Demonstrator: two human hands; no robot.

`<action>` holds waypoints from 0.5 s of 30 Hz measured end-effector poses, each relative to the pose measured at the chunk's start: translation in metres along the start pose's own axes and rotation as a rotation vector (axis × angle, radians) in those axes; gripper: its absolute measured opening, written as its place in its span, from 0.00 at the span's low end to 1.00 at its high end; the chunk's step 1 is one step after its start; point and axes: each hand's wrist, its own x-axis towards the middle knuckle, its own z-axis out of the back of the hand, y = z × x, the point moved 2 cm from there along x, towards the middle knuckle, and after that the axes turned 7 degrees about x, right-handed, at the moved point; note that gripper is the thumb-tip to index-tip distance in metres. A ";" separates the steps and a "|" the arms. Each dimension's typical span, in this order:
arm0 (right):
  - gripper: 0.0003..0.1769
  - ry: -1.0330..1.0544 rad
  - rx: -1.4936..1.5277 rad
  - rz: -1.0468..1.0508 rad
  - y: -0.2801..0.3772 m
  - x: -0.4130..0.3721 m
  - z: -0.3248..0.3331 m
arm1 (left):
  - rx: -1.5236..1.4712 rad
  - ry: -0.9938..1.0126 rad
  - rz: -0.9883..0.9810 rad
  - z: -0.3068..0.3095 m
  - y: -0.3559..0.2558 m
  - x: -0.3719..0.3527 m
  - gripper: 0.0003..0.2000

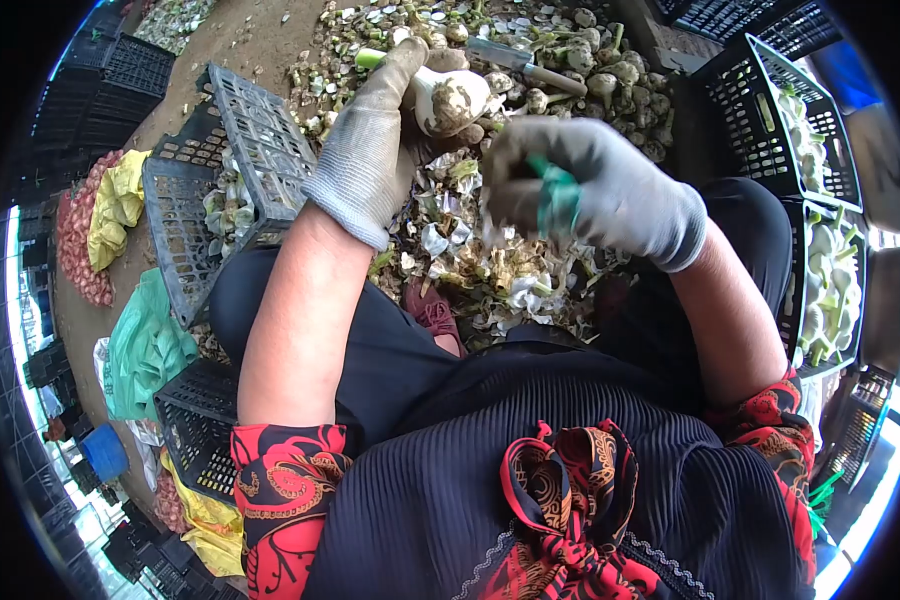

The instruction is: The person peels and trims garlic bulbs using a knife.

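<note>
My left hand (375,135), in a grey work glove, grips a garlic bulb (452,103) by its stem, and the green stem end sticks out at the upper left. The bulb is white with brown soil on its root side. To the right of the bulb, apart from it, my gloved right hand (595,185) is curled around a green object (555,195), blurred by motion; what kind of object it is I cannot make out. Beyond the bulb lies a knife-like tool (525,67) on a pile of dirty bulbs (610,85).
Peelings (520,275) cover the ground between my legs. A tilted grey crate (270,145) stands at the left, near a green bag (150,345) and a black crate (195,430). Black crates (755,125) with clean bulbs (832,290) stand at the right.
</note>
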 end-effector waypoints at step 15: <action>0.22 -0.405 -1.018 0.406 0.002 0.006 -0.001 | 0.662 -0.155 -0.364 -0.013 -0.004 -0.014 0.15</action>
